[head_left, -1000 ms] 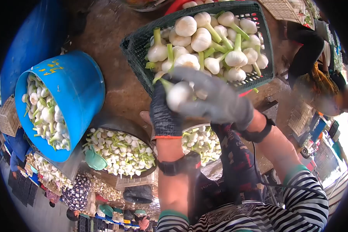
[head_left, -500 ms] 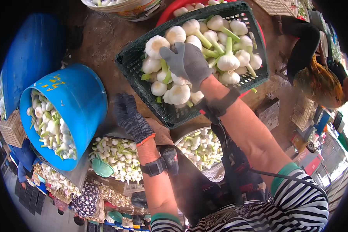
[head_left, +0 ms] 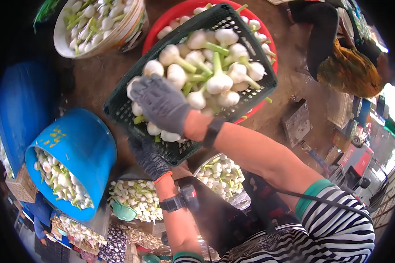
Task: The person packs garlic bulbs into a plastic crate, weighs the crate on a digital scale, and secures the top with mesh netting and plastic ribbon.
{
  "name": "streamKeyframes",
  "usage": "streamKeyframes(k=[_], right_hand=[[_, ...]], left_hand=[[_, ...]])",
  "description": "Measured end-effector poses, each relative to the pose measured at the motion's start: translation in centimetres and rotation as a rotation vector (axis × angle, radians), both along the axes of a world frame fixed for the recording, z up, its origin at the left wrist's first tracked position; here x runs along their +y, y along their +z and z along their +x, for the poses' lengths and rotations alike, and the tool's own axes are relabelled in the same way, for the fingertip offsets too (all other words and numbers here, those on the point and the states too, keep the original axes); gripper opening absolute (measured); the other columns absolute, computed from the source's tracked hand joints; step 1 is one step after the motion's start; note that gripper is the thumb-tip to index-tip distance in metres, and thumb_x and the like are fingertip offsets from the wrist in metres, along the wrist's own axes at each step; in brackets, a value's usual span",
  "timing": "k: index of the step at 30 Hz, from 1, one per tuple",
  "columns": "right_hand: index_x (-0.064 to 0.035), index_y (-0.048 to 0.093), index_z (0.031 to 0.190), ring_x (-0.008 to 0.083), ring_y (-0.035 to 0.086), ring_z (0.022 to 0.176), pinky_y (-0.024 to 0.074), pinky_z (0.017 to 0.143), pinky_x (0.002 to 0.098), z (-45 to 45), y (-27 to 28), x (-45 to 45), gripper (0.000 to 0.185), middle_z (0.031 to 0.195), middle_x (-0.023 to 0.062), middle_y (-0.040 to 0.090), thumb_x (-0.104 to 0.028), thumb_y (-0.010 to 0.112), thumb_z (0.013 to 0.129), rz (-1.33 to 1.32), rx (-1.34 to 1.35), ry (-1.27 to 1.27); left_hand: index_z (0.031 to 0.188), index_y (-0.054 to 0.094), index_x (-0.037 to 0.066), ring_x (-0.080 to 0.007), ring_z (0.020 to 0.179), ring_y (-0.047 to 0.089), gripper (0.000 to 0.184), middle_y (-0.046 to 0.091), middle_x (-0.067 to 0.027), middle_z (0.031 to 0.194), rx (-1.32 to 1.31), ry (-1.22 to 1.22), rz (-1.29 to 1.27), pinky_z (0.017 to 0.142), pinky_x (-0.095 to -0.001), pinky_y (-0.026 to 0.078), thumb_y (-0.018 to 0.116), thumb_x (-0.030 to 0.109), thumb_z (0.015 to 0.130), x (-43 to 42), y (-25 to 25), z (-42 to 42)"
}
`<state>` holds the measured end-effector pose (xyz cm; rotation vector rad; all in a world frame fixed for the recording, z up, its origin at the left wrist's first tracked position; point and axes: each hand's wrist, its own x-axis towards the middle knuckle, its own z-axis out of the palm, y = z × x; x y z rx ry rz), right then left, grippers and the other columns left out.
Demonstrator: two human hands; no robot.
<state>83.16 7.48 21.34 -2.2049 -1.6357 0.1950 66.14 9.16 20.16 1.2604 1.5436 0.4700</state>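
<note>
My right hand (head_left: 162, 105), in a grey glove, reaches over the left part of a dark green plastic crate (head_left: 250, 98). Its fingers curl round a garlic bulb (head_left: 133, 87) at the crate's left side; the palm side is hidden. More white garlic bulbs (head_left: 219, 82) with cut green stems fill the crate. My left hand (head_left: 147, 155), in a dark patterned glove with an orange cuff, is at the crate's lower left corner. Its fingers look stretched out and partly blurred, with nothing visible in them.
Under the crate is a red tub (head_left: 151, 37) with garlic. A white bucket (head_left: 66, 48) stands at upper left, a tilted blue barrel (head_left: 87, 136) at left, both holding garlic. Garlic heaps (head_left: 138, 197) lie near my legs. Another person (head_left: 346, 70) sits at right.
My view has shifted, so the crate appears lower and further left. My right hand has moved across the garlic towards the crate's left corner. My left hand is closer to the crate.
</note>
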Motion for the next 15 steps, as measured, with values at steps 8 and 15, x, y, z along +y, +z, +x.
streamKeyframes(k=[8, 15], right_hand=[[-0.001, 0.05, 0.119, 0.0343, 0.05, 0.11, 0.0351, 0.097, 0.0465, 3.6, 5.0, -6.4, 0.043, 0.119, 0.0174, 0.051, -0.019, 0.055, 0.08, 0.26, 0.357, -0.115], [-0.0026, 0.051, 0.113, 0.0374, 0.05, 0.104, 0.038, 0.09, 0.046, 16.0, 3.1, -16.4, 0.042, 0.113, 0.0218, 0.053, -0.024, 0.055, 0.078, 0.158, 0.279, -0.827]], left_hand=[[0.121, 0.05, -0.002, -0.0238, 0.106, 0.049, 0.038, 0.052, -0.0115, 0.121, 0.063, 0.034, 0.044, 0.096, -0.0338, 0.037, 0.055, 0.011, 0.086, 0.2, -2.5, -1.6], [0.115, 0.055, 0.008, -0.029, 0.104, 0.049, 0.039, 0.054, -0.0086, 0.117, -0.305, 0.289, -0.721, 0.094, -0.0463, 0.037, 0.047, 0.035, 0.088, 1.9, -2.6, -2.6]])
